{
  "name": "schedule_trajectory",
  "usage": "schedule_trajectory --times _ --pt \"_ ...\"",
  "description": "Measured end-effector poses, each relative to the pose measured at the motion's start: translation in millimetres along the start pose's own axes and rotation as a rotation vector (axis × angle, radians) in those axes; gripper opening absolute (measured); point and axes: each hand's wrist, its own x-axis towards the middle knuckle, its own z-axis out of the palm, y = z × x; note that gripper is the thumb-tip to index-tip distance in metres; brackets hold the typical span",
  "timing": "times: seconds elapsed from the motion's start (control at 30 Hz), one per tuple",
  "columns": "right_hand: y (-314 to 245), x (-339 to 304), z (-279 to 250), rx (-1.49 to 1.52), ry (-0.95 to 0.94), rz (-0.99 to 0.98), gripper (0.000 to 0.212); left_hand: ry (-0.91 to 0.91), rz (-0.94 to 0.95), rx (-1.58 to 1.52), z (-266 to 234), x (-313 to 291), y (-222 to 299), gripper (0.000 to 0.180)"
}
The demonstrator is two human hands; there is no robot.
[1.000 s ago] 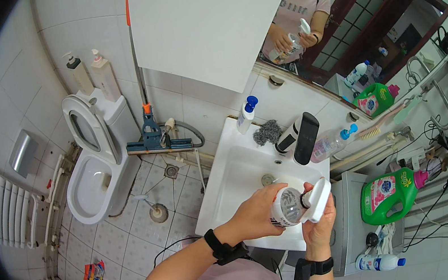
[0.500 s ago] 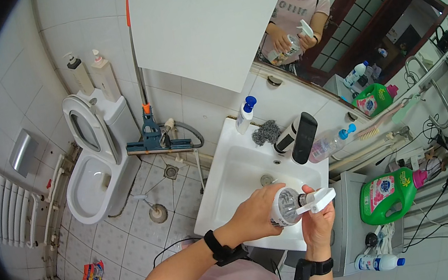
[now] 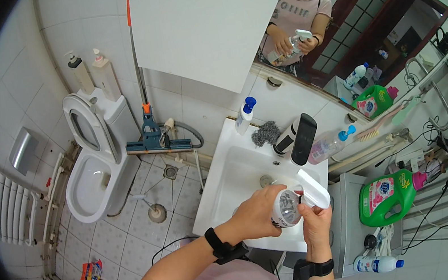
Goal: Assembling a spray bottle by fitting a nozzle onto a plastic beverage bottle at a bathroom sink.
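A clear spray bottle [image 3: 287, 211] is tilted over the near right part of the white washbasin [image 3: 226, 177]. My left hand [image 3: 256, 213] is closed around the bottle's body. At its neck, my right hand [image 3: 316, 223] pinches the base of the white spray head [image 3: 313, 188] between thumb and fingers. The head is at the bottle's mouth; whether it is threaded tight cannot be told. Beyond my hands stands the black and white tap [image 3: 299, 139] with the drain [image 3: 266, 180] below it.
Around the basin's back rim are a blue-capped pump bottle [image 3: 246, 115], a grey scouring pad [image 3: 266, 133] and a pink liquid bottle [image 3: 328, 147]. A green detergent jug [image 3: 385, 197] lies on the grey cabinet to the right. A mop [image 3: 152, 133] and toilet [image 3: 94, 181] are at left.
The spray head has turned, its white top now pointing up and away instead of out to the right. My right fingers have shifted with it; the left hand keeps its hold.
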Motion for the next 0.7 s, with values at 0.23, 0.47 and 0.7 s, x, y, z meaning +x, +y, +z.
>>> schedule_trajectory --times 0.23,0.47,0.7 --pt "-4 -3 4 -0.007 -0.019 -0.029 0.055 0.029 0.003 -0.016 4 -2 -3 0.087" --pt "5 -6 1 0.171 -0.049 -0.025 0.049 0.04 -0.002 0.001 3 -2 -1 0.086" --pt "7 -6 0 0.199 -0.036 -0.01 0.05 0.062 0.01 -0.019 8 -2 -2 0.086"
